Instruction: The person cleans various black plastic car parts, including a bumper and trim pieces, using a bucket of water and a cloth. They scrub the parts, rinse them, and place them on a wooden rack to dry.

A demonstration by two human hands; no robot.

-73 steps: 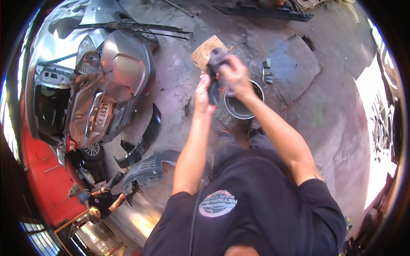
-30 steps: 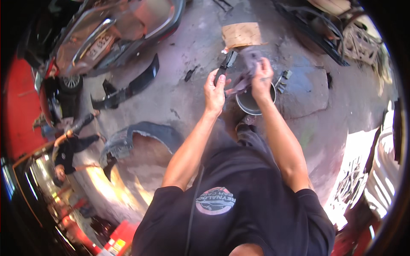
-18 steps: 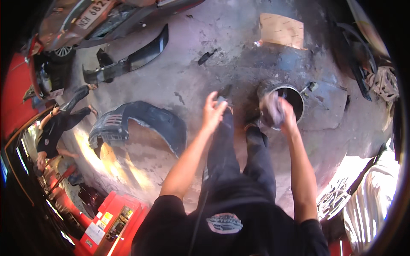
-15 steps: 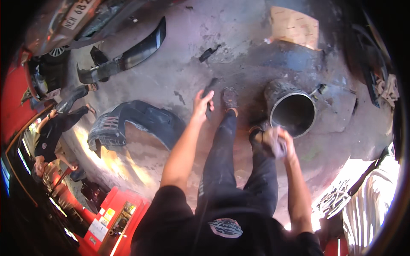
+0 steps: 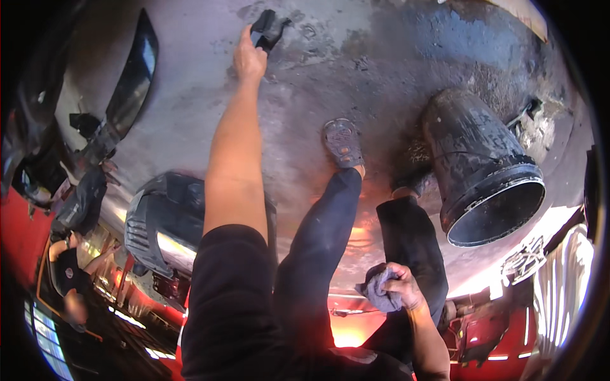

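Note:
My left hand point(image 5: 250, 60) is stretched far forward to the floor, its fingers closed on a small black part point(image 5: 262, 21). Right against that part lies a second dark piece point(image 5: 274, 37) on the floor; where one ends and the other begins is hard to tell. In front of my right thigh, my right hand point(image 5: 406, 289) grips a bunched grey-purple rag point(image 5: 383, 289). My legs are apart, with one grey shoe point(image 5: 343, 143) planted between my hands.
A tall, scuffed black bucket point(image 5: 467, 124) stands to the right. On the left are a black wheel-arch liner point(image 5: 166, 206) and a long, glossy black trim piece point(image 5: 135, 73). Another person point(image 5: 70, 276) is at the far left. Cardboard point(image 5: 524, 11) lies at the upper right.
My left hand has reached forward and left, bringing the black part down beside the piece on the floor. My right hand has drawn back toward my body with the rag. The view has shifted.

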